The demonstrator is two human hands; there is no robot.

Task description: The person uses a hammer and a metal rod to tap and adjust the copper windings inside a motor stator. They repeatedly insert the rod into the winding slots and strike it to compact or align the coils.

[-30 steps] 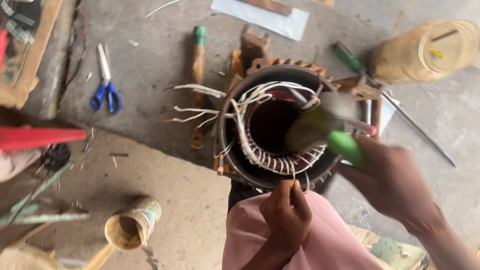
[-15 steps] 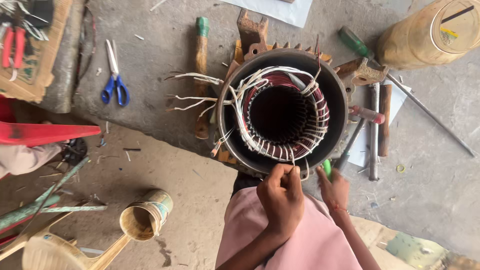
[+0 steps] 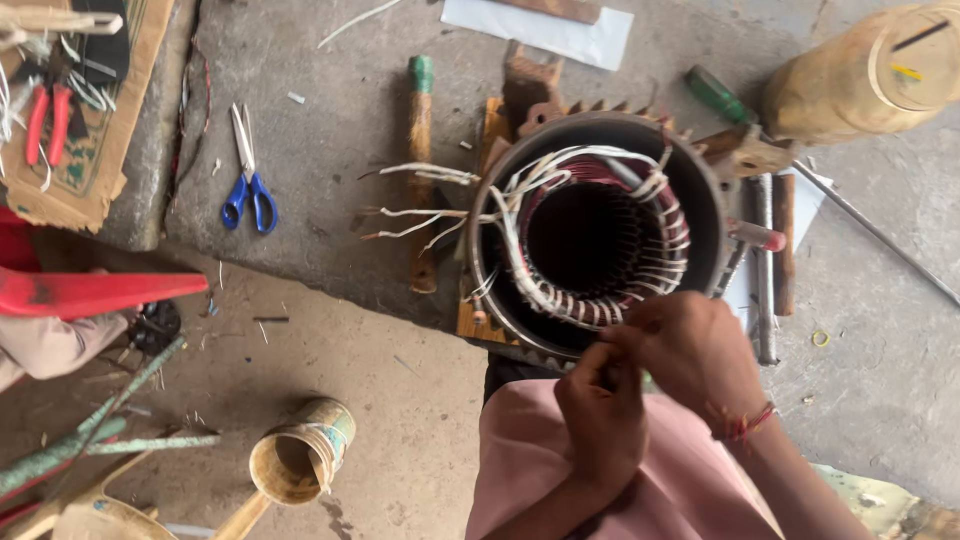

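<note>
Fingers of left hand (image 3: pixel 600 425) and right hand (image 3: pixel 695 355) pinched together at stator (image 3: pixel 600 235) near rim; what they grip hidden. Open can (image 3: pixel 300 462) lower left, contents unclear.

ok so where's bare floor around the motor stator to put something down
Bare concrete lies between the blue scissors and the wooden-handled tool, and on the lower floor between the open can and the stator. The stator's right side is crowded with metal rods and a screwdriver; both hands fill its near rim.
</note>
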